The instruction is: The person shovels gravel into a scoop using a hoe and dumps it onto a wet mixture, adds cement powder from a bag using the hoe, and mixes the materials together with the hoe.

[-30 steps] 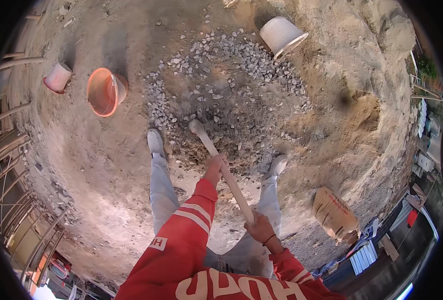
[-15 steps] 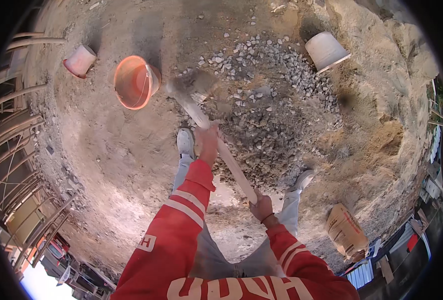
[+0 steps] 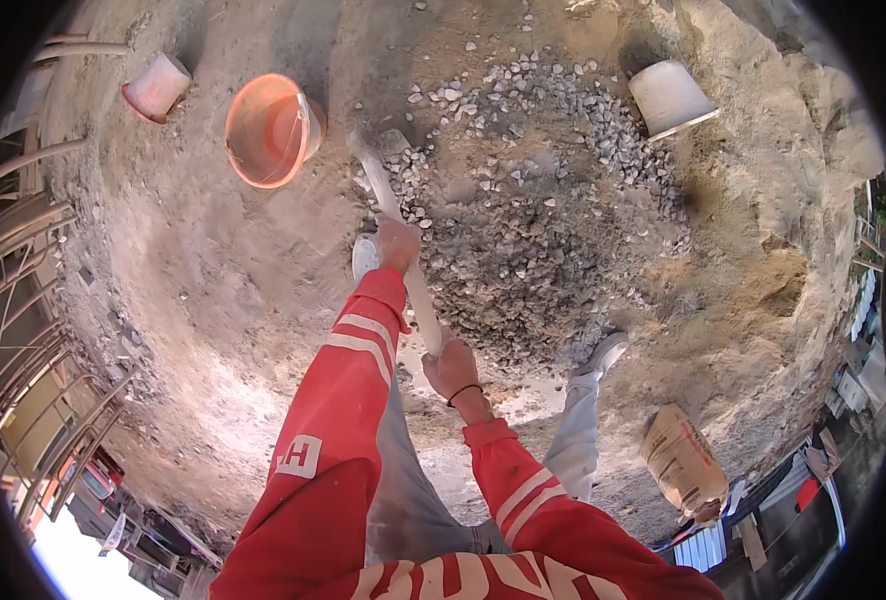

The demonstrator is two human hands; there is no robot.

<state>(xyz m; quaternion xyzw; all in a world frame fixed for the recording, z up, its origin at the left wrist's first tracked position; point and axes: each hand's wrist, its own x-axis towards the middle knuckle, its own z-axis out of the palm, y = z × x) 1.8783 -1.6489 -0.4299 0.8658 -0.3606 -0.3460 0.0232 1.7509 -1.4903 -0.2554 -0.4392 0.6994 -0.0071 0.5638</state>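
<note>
A long pale wooden handle (image 3: 421, 305) of what looks like a hoe runs away from me across the ground. My left hand (image 3: 398, 245) is closed round its middle. Closer to my body, my right hand (image 3: 451, 368), with a dark band at the wrist, grips the near end. The dusty grey tool head (image 3: 393, 142) rests at the left edge of the loose stones, its outline hard to make out. Just right of the handle lies a dark heap of damp-looking gravel mix (image 3: 513, 275).
An orange bucket (image 3: 253, 165) stands left of the tool head. A smaller bucket (image 3: 159, 86) lies farther left, and a whitish bucket (image 3: 671, 98) sits at the upper right. Pale crushed stones (image 3: 603, 120) spread near it. A brown paper sack (image 3: 685, 460) lies at lower right.
My right hand has swung left and slightly forward with the handle's near end, so the handle points more straight ahead. My left hand has shifted a little left and forward.
</note>
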